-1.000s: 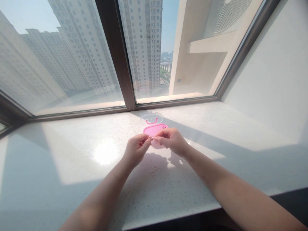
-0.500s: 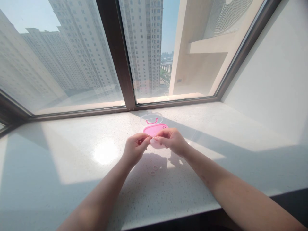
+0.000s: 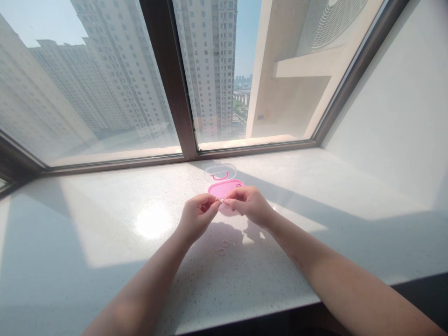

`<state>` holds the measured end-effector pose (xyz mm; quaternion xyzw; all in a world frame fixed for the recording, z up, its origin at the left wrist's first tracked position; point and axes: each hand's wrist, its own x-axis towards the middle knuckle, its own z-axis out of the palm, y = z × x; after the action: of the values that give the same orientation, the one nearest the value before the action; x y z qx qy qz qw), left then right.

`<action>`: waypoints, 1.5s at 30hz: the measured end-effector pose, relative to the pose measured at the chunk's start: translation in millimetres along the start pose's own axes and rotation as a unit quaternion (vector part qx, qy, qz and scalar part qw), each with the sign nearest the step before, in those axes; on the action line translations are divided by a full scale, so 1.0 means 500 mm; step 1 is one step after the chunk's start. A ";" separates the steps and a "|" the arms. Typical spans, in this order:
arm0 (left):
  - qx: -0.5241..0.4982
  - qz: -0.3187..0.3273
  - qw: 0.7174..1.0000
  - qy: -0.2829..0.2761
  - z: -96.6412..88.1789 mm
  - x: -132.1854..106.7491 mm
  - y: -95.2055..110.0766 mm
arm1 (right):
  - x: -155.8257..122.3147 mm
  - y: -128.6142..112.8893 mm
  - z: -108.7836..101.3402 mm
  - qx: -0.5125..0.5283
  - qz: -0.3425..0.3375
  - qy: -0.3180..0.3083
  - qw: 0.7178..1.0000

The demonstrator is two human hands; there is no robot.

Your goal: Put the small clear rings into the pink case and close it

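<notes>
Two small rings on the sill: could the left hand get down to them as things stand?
Probably yes: the rings lie bare just below the left hand, nothing between, though its fingertips are pinched with the right hand.

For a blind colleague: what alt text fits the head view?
Two bare hands, left hand and right hand, pinch a tiny ring between their fingertips above a sunlit stone windowsill. An open pink case lies behind them, two small rings nearer the viewer.
</notes>
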<state>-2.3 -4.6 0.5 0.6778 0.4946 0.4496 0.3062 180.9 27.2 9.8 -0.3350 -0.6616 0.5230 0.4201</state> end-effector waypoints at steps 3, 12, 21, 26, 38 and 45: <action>0.018 0.012 1.000 -0.006 0.000 0.000 -0.002 | -0.001 -0.001 0.000 -0.003 0.002 0.000 1.000; -0.007 -0.004 1.000 0.007 0.000 0.002 -0.004 | 0.000 0.005 -0.002 -0.026 -0.006 0.007 1.000; -0.031 -0.016 0.999 0.001 0.000 0.003 -0.001 | -0.002 0.003 -0.002 -0.031 0.005 0.003 1.000; -0.022 -0.024 0.999 -0.004 0.000 0.002 -0.001 | -0.002 0.005 -0.004 -0.034 0.003 -0.011 0.999; -0.026 -0.020 0.999 -0.004 0.000 0.000 -0.004 | -0.003 -0.001 -0.004 -0.038 0.000 -0.017 0.999; -0.026 -0.014 1.000 -0.004 0.000 0.002 -0.003 | -0.004 -0.003 -0.004 -0.037 0.002 -0.015 0.999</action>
<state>-2.7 -3.0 -0.7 0.6645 0.4910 0.4550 0.3323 183.5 26.1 11.3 -0.3438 -0.6858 0.5044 0.3963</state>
